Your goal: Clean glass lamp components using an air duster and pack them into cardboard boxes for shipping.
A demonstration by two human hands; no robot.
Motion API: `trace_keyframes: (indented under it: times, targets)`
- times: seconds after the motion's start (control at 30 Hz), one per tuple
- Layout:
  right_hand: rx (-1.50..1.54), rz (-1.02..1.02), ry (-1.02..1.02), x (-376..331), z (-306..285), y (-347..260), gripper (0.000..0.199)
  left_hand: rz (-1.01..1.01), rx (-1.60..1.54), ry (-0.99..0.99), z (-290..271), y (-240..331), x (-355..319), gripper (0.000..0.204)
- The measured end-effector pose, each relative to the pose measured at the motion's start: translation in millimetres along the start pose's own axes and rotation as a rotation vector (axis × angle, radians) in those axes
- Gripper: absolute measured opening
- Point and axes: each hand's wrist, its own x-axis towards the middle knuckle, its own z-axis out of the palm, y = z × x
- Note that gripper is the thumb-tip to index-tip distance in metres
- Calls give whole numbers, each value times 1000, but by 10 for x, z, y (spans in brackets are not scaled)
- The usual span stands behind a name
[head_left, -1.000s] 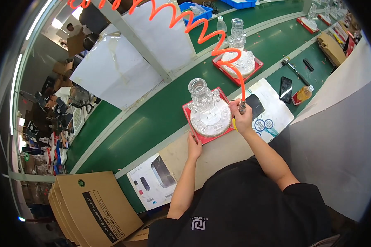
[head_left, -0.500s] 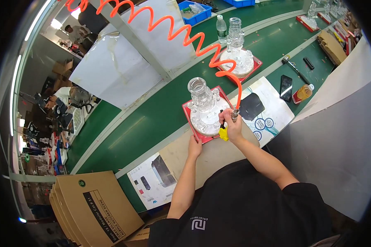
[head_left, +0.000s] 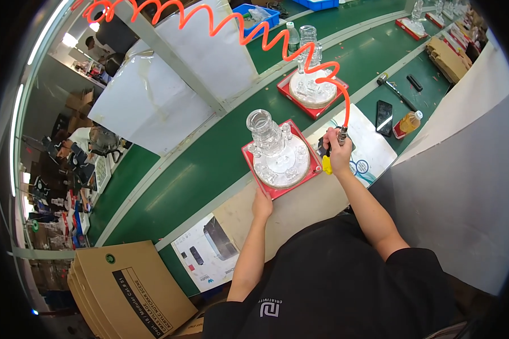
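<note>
In front of me a clear glass piece [head_left: 267, 135] with a wide neck and a round whitish base sits upright on a square red tray [head_left: 315, 171]. My left hand [head_left: 262, 203] is closed at the tray's near left corner, its fingers partly hidden by the edge. My right hand [head_left: 339, 153] is wrapped round an air blow gun [head_left: 327, 164] with a yellow part, just right of the tray. An orange coiled hose [head_left: 346, 104] runs from the gun's metal fitting up to the upper left.
Another glass piece [head_left: 308, 85] on a red tray stands farther back beside a water bottle [head_left: 292, 39]. At right lie a hammer [head_left: 398, 93], a phone [head_left: 384, 117] and a drink bottle [head_left: 407, 125]. Cartons [head_left: 133, 288] stand lower left; a metal post [head_left: 181, 65] rises behind.
My right hand and the air blow gun have moved right, away from the glass piece. The hose has swung with them. My left hand stays at the tray.
</note>
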Motion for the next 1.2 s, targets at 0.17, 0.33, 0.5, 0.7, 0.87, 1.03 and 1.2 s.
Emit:
trace_keyframes:
  times: [0.17,0.33,0.5,0.7,0.87,1.03,1.2]
  targets:
    - [10,5,27,54,54,2,32,-7,-27,-12,59,-116,-21,32]
    - [20,4,-45,172,100,-1,26,54,-31,7,74,-280,-119,34]
    - [119,-43,-48,460,254,32,31,-33,15,-52,-6,-362,-243,37]
    - [152,-44,-127,759,682,166,31,-50,36,-45,-91,-475,-379,39]
    - [148,25,-136,851,1058,378,31,-82,34,-4,-126,-392,-459,38]
    - [324,143,-234,738,1364,435,31,-152,165,-77,-197,-283,-528,35]
    - [264,94,-475,748,1220,130,33,-73,218,-50,-240,-373,-490,32]
